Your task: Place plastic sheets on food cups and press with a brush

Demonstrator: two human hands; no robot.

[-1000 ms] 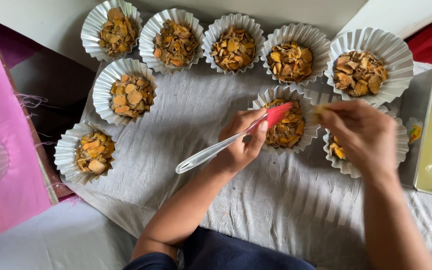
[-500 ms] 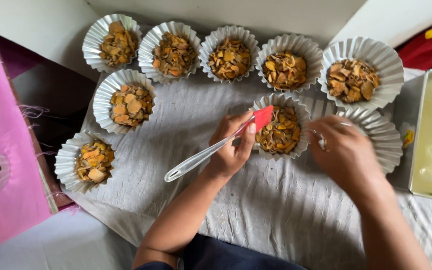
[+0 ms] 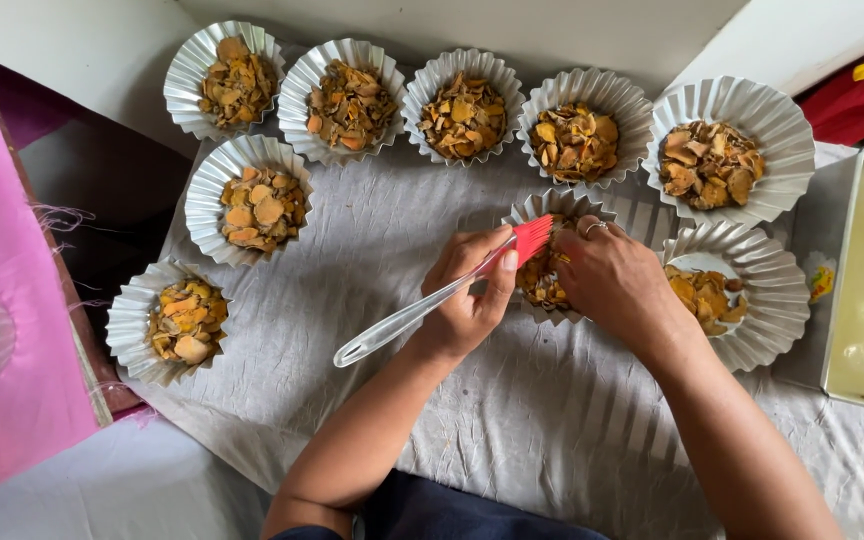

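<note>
Nearest the wearer, the left hand (image 3: 467, 295) is seen clamped on a brush with a clear handle (image 3: 407, 318), its red bristle head (image 3: 530, 238) raised over the rim of a fluted foil cup (image 3: 552, 205). The right hand (image 3: 617, 285) is laid over that same cup, fingers curled down onto the yellow-brown slices (image 3: 537, 285) inside; whether anything is pinched between them cannot be told. The cup rests on a creased grey cloth (image 3: 512, 420) spread over the surface. Just beside the right wrist, a part-filled cup (image 3: 752, 300) is noted. For sound work, it is judged that the cup should be steadied at its wall, not crushed, and the bristles kept to light strokes so slices are not flicked out. Beyond, a row of filled cups (image 3: 462, 110) is set along the far edge.
</note>
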